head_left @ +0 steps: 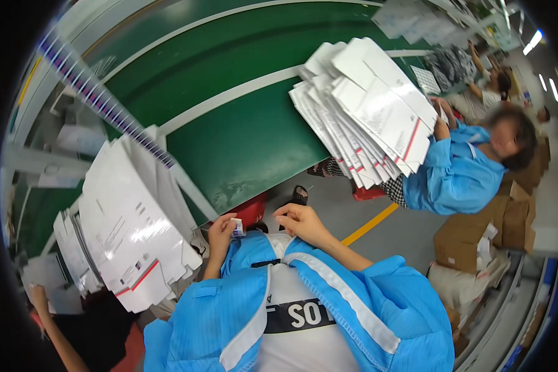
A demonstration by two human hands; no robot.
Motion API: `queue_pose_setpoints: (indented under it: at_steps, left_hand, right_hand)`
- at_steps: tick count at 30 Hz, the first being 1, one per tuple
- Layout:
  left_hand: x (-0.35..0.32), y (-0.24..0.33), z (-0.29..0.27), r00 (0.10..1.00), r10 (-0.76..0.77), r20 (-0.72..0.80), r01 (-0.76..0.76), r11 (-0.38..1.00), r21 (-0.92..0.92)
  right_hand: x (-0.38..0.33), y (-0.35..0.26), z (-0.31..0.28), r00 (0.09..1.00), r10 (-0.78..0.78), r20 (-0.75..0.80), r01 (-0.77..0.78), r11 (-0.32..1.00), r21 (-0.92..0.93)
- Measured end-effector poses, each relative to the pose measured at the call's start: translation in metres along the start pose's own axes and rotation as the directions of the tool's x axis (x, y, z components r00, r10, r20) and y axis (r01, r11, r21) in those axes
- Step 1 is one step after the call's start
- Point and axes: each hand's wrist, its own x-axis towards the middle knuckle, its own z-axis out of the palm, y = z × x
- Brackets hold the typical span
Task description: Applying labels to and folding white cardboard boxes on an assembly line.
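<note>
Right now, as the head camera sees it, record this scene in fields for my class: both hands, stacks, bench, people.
Left hand: holding a small white piece
Right hand: fingers curled, nothing clearly visible in them
Right stack: flat white cartons, on the bench
Left stack: white cartons, support unclear
Bench: green
People: blue-jacketed co-worker near the right stack; another's arm at lower left

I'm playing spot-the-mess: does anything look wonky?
Yes, the stack of flat white cartons on the green table, toward the right, looks askew: its layers fan out unevenly instead of lining up. I see nothing spilled.
</note>
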Motion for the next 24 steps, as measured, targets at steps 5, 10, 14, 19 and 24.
queue_pose_setpoints:
  at_steps: [5,10,14,19,24]
  left_hand:
    - [0.021,0.016,0.046,0.999,0.034,-0.021,-0.033,0.997,0.071]
    - [0.046,0.026,0.107,0.997,0.071,0.000,-0.071,0.997,-0.002]
    - [0.058,0.048,0.177,0.998,0.064,0.005,-0.064,0.990,0.127]
    - [0.072,0.055,0.260,0.995,0.083,0.062,-0.096,0.963,0.250]
    - [0.085,0.059,0.304,0.996,0.069,0.051,-0.082,0.941,0.328]
  right_hand:
    - [-0.003,-0.001,-0.037,0.982,-0.174,0.068,0.183,0.970,-0.161]
    - [-0.023,-0.016,-0.109,0.979,-0.193,0.062,0.201,0.963,-0.180]
    - [-0.039,-0.022,-0.172,0.959,-0.273,0.079,0.278,0.959,-0.054]
    - [-0.066,-0.038,-0.241,0.930,-0.343,0.135,0.327,0.936,0.128]
    - [-0.105,-0.070,-0.310,0.915,-0.401,0.039,0.397,0.913,0.091]
